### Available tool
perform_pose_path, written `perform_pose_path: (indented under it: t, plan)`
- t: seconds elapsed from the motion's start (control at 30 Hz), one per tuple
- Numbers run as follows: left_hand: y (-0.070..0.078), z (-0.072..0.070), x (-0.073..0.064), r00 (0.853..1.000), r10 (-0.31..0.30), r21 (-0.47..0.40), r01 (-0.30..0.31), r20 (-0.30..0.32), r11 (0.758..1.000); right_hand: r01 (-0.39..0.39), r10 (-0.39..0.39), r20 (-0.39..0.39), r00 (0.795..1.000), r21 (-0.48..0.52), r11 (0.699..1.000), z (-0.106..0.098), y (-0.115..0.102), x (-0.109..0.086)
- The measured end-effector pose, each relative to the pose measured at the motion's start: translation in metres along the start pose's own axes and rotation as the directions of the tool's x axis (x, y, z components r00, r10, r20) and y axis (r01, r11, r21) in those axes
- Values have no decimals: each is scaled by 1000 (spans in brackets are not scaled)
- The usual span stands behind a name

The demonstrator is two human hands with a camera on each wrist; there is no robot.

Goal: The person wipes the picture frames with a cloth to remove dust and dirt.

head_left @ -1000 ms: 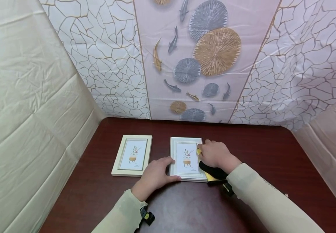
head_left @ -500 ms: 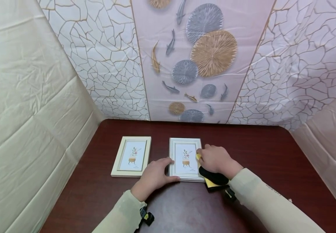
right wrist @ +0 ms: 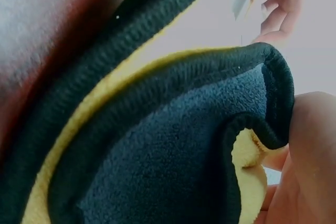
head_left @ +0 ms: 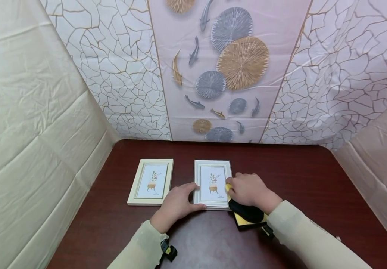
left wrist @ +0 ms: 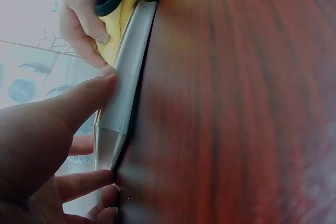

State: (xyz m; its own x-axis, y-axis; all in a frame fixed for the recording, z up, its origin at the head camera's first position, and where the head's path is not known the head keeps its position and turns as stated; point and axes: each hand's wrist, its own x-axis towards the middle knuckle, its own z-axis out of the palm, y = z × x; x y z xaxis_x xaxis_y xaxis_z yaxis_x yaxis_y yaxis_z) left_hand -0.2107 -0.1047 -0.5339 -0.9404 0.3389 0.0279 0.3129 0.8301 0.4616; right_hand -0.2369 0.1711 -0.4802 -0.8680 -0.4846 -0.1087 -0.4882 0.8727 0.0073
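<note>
A white picture frame point(head_left: 213, 203) lies face up on the table, with a potted-plant print inside. My left hand point(head_left: 175, 203) holds its near left corner, thumb on the near edge and fingers on the left side. In the left wrist view the thumb and fingertips touch the frame's pale side point(left wrist: 123, 87). My right hand point(head_left: 252, 190) grips a folded yellow and dark grey cloth point(head_left: 247, 213) against the frame's right edge. Close up in the right wrist view, the cloth point(right wrist: 163, 150) shows its dark trim and covers much of the hand.
A cream picture frame point(head_left: 134, 192) with a similar print lies to the left, close to my left hand. The dark red table point(head_left: 290, 168) ends at a patterned wall covering point(head_left: 243, 123) at the back, with pale fabric walls on both sides.
My right hand has slid toward me with the cloth along the white frame's right edge. The left hand keeps its place at the corner. The head view has shifted slightly.
</note>
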Motion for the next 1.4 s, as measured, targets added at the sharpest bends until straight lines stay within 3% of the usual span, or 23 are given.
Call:
perform_pose_path:
  t: [0.77, 1.4]
  plan:
    - [0, 3, -2, 1000, -2, 4, 2, -5, 1000, 30, -29, -76, 997, 9, 1000, 4, -17, -37]
    - [2, 2, -3, 1000, -16, -1, 16, 3, 1000, 69, -70, -81, 994, -16, 997, 2, -21, -46]
